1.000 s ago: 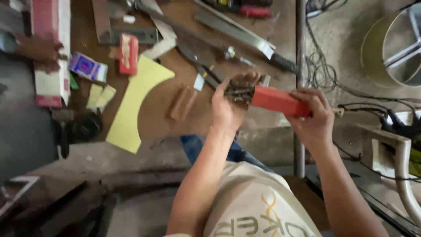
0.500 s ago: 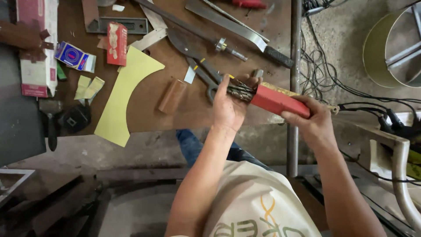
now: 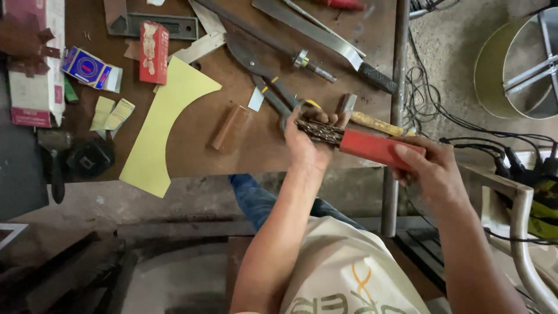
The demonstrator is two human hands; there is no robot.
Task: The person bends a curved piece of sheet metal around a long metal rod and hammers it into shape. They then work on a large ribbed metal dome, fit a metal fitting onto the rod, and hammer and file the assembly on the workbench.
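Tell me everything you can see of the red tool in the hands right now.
The red-handled wire brush is held level just above the brown workbench's near edge. Its handle is a smooth red block, plastic or painted by its look; the head is a dark, tangled mat of bristles, seemingly metal. The right hand grips the handle's end, thumb on top. The left hand wraps the bristle end, fingers curled over it. A wooden hammer handle lies just behind.

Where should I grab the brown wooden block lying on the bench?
Pinch the brown wooden block across its two long sides near the middle, coming straight down from above. It lies flat and slanted on the workbench, apart from the yellow sheet and the shears.
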